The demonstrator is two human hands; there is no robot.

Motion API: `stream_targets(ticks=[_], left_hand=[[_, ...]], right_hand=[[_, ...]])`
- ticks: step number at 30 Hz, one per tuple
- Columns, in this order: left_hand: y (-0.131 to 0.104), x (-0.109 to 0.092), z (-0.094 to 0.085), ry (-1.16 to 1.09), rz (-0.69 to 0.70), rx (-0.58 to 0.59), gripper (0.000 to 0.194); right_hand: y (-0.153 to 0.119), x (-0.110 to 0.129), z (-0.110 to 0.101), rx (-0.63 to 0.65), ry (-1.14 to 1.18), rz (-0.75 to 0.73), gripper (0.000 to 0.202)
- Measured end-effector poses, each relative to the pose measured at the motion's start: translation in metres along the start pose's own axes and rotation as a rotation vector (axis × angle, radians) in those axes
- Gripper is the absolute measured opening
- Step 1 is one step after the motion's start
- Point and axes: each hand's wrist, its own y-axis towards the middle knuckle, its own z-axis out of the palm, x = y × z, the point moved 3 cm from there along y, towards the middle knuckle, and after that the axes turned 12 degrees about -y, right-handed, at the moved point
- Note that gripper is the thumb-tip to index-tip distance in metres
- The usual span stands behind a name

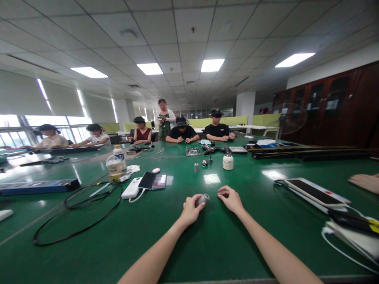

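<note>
My left hand point(191, 211) is wrapped round a small grey metal cylinder point(203, 198) with a round opening in its end, held just above the green table point(142, 248). A short gap to the right, my right hand point(231, 200) has its thumb and fingertips drawn together in a pinch. Whatever may be between them is too small to make out. Beyond both hands stand a similar grey cylinder point(196, 167), some small shiny metal parts point(205, 162) and a dark upright fitting point(210, 159).
A white jar point(227, 161) stands past my right hand. To the left lie a phone point(149, 180), a white power bank point(132, 188), a looped black cable point(66, 236) and a power strip point(38, 187). Another phone point(315, 191) and someone's hand point(365, 182) are at right. Several people sit opposite.
</note>
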Motion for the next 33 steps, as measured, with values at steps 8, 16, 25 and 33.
stream_targets(ticks=[8,16,25,33], left_hand=[[-0.007,-0.009,-0.008,0.063,-0.032,0.021,0.031],[-0.009,-0.017,-0.013,0.033,0.040,0.088,0.031],[-0.003,-0.007,-0.021,-0.038,0.093,0.154,0.026],[-0.002,-0.008,-0.018,-0.147,0.110,0.175,0.027]], right_hand=[[-0.001,-0.003,-0.001,0.000,-0.065,0.010,0.026],[-0.004,0.017,-0.008,-0.063,0.057,-0.114,0.026],[-0.034,0.093,-0.003,-0.023,0.308,-0.383,0.011],[-0.039,0.099,0.004,0.077,0.398,-0.347,0.014]])
